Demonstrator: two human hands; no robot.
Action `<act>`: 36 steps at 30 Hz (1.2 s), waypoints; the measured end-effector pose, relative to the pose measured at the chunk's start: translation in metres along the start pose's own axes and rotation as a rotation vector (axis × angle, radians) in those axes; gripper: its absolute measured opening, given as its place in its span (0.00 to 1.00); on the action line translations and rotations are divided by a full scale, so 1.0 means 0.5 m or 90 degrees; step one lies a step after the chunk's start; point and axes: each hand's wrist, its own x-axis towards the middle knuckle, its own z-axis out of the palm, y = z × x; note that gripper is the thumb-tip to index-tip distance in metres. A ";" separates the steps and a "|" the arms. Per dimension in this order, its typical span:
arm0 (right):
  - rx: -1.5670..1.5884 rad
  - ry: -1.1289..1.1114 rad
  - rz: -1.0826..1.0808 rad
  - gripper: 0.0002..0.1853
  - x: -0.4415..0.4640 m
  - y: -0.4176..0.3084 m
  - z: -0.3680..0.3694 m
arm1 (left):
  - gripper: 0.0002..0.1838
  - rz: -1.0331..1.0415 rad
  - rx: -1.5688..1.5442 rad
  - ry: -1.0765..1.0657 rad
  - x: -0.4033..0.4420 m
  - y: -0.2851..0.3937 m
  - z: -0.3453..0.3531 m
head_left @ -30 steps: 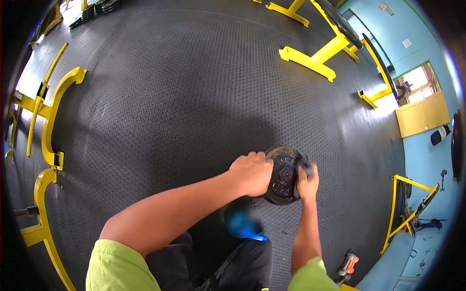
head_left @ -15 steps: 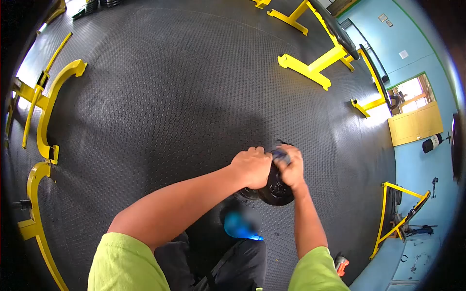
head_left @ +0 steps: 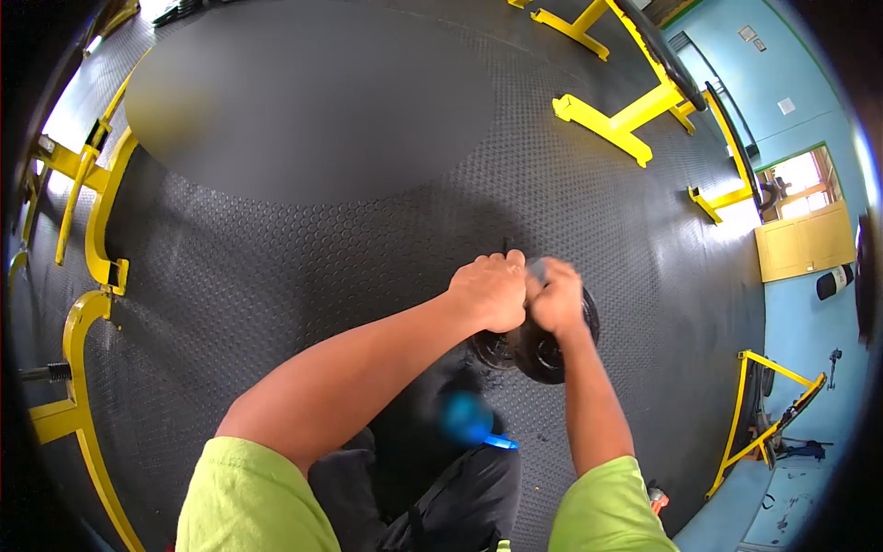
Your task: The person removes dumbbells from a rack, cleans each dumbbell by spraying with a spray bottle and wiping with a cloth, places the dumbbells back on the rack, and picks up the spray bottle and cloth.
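Note:
Round black weight plates [head_left: 541, 354] hang below and between my hands, over the dark floor. My left hand [head_left: 490, 290] is closed at their left side, its fingers wrapped round a part hidden beneath it, seemingly the dumbbell's bar. My right hand [head_left: 557, 299] is bent over the top of the right plate, closed on a greyish piece that is blurred by motion. The two hands are close together. Under the plates, near my knees, a blurred blue object [head_left: 467, 419] shows.
Yellow metal frames [head_left: 81, 359] stand at the left. A yellow-legged bench [head_left: 612, 124] is at the upper right. Another yellow rack [head_left: 736, 405] stands by the blue wall [head_left: 791, 317]. A red item [head_left: 658, 500] lies near my right sleeve. A blurred oval covers the upper floor.
My right hand has turned from the plate's right side to over its top, and the plate face has tilted away from view. Both hands have risen slightly. My left hand has kept its grip.

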 end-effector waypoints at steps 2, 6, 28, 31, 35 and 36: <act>-0.136 0.061 0.340 0.27 0.032 -0.003 -0.005 | 0.23 -0.018 0.000 0.008 -0.014 -0.007 0.002; -0.185 0.099 0.111 0.31 -0.024 -0.014 0.047 | 0.25 -0.014 0.005 0.014 -0.011 -0.017 0.017; -0.331 0.108 0.064 0.26 -0.186 -0.147 0.090 | 0.22 0.009 0.231 0.056 -0.014 -0.022 0.021; -0.251 0.073 0.010 0.28 -0.262 -0.121 0.075 | 0.23 -0.020 0.245 0.076 -0.011 -0.029 0.019; -0.284 0.094 0.127 0.28 -0.218 -0.171 0.112 | 0.24 0.000 0.245 0.057 -0.016 -0.018 0.024; -0.321 0.095 0.171 0.26 -0.210 -0.178 0.116 | 0.24 0.011 0.232 0.048 -0.015 -0.013 0.025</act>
